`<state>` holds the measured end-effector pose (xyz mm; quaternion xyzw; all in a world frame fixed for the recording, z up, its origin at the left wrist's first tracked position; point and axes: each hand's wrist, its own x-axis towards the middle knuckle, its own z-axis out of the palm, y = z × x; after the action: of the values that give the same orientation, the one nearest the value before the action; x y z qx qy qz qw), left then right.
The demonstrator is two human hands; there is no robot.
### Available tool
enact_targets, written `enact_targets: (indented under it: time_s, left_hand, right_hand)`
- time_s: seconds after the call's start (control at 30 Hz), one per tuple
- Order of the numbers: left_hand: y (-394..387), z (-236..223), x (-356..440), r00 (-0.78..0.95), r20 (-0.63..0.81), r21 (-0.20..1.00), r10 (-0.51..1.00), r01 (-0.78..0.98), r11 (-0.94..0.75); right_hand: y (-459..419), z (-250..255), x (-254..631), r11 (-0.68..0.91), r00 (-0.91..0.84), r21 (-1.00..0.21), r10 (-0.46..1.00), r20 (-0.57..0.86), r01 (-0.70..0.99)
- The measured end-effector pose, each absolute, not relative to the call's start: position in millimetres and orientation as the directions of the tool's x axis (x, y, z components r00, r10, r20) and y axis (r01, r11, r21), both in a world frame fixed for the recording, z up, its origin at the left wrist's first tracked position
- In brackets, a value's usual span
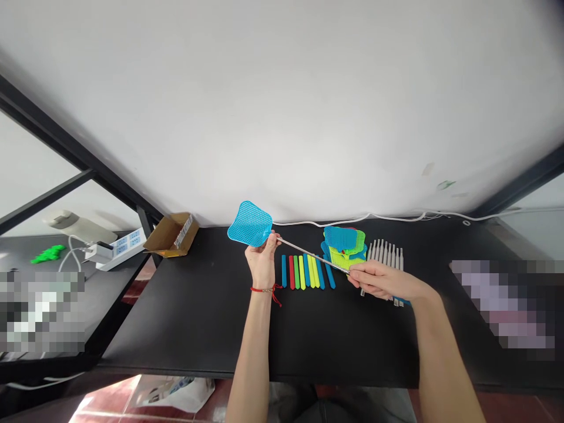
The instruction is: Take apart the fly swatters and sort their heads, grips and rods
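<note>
Head view: we hold a blue fly swatter (249,224) across both hands, its steel shaft (308,254) slanting down rightward from our left hand (262,265), closed at the neck and nearer the mesh, into our right hand (379,279), wrapped round the shaft, above a black table (194,317), coloured plastic strips (302,271) beneath, a cardboard box (171,235) far left

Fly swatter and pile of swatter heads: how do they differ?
The fly swatter has a metal rod; the pile of swatter heads shows none. The swatter is blue; the pile mixes blue and green. The swatter is raised; the pile lies on the table. Both are perforated.
</note>
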<state>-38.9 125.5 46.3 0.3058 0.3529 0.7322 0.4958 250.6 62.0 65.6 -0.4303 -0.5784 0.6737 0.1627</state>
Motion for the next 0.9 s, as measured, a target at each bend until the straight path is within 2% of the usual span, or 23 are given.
enact_targets:
  time_s: [0.1, 0.3, 0.53, 0.73, 0.9]
  left_hand:
    - [126, 46, -39, -0.349, 0.090, 0.820, 0.933, -0.505, -0.268]
    - [125, 51, -41, -0.251, 0.088, 0.813, 0.964, -0.541, -0.215]
    - [122, 52, -35, -0.337, 0.119, 0.831, 0.934, -0.482, -0.280]
    - [109, 49, -2, -0.179, 0.144, 0.867, 0.973, -0.450, -0.211]
    - [104, 45, 7, -0.140, 0.124, 0.886, 0.982, -0.431, -0.173]
  right_hand:
    - [62, 64, 250, -0.282, -0.577, -0.920, 0.717, -0.391, 0.273]
    - [61, 61, 253, -0.263, -0.571, -0.923, 0.727, -0.380, 0.280]
    - [63, 60, 244, -0.258, -0.578, -0.937, 0.738, -0.348, 0.235]
    - [66, 64, 214, -0.251, -0.571, -0.962, 0.776, -0.267, 0.109]
    - [66, 64, 205, -0.254, -0.558, -0.964, 0.791, -0.252, 0.076]
